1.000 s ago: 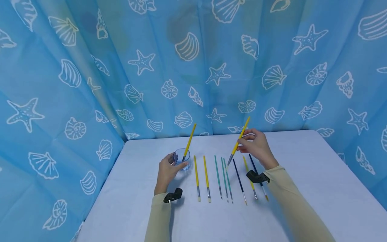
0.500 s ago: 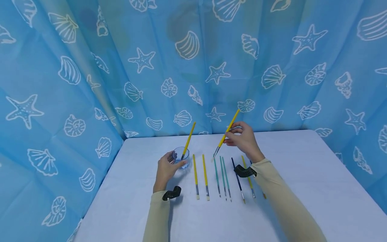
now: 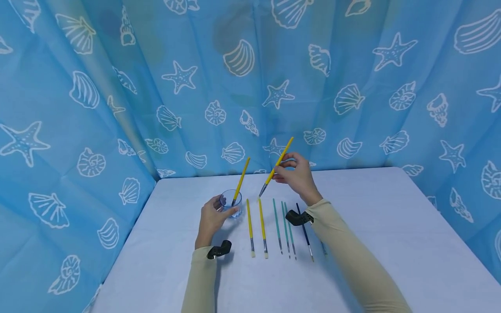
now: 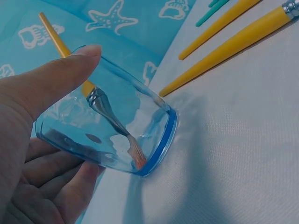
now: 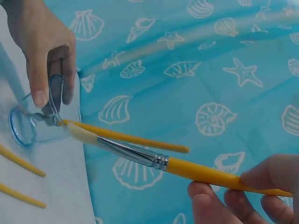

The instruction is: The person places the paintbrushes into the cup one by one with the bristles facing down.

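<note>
A clear glass [image 4: 117,126] with a bluish base is gripped by my left hand [image 3: 212,218], thumb on the near side and fingers round the far side. Inside it leans a yellow-handled paintbrush [image 3: 241,179], its reddish-brown bristles down at the base in the left wrist view. My right hand [image 3: 296,177] pinches a second yellow paintbrush [image 5: 201,175] by the handle, tilted with its pale bristles [image 5: 80,133] down and towards the glass. In the head view this brush hangs above the table, to the right of the glass and apart from it.
On the white table [image 3: 156,269] lie two yellow paintbrushes [image 3: 250,228], several thin green brushes [image 3: 277,226] and a dark-handled brush [image 3: 303,230] in a row. Another brush is mostly hidden under the right sleeve [image 3: 348,252]. A blue shell-patterned curtain [image 3: 242,95] hangs behind.
My right hand has carried the pinched paintbrush leftwards, from above the dark brushes to above the yellow ones near the glass. The left hand keeps its hold on the glass.
</note>
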`<state>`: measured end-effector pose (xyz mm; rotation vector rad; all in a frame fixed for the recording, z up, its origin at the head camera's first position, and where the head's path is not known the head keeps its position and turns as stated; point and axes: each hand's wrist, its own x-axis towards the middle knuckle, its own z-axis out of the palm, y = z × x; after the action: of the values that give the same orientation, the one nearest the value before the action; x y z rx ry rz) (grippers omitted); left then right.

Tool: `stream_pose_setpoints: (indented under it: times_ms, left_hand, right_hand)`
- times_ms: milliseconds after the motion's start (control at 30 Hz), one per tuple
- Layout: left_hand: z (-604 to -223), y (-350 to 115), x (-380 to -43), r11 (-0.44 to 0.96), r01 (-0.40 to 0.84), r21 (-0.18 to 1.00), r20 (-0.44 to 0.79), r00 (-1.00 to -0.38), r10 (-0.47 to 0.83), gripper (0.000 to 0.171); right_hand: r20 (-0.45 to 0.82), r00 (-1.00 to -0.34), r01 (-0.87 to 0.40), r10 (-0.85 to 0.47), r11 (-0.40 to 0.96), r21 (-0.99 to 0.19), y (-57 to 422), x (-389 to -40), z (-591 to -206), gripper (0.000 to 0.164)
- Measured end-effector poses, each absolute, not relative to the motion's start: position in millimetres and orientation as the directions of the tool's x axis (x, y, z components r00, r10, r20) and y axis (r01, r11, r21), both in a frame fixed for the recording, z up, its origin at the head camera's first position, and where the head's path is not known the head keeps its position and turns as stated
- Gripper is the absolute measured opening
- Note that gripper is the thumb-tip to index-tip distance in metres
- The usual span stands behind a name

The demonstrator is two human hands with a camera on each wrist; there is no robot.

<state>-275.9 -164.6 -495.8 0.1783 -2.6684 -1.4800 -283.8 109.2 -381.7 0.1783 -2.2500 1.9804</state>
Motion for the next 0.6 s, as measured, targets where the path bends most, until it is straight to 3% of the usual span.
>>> stream_pose_setpoints:
  times_ms: [600]
  left_hand:
    - [-497, -166, -277, 0.504, -0.007, 0.864, 0.063, -0.991, -0.122, 0.086]
  right_hand:
    - [0.229, -0.973, -0.229, -0.005, 0.075, -0.971, 59, -298, -376, 0.03]
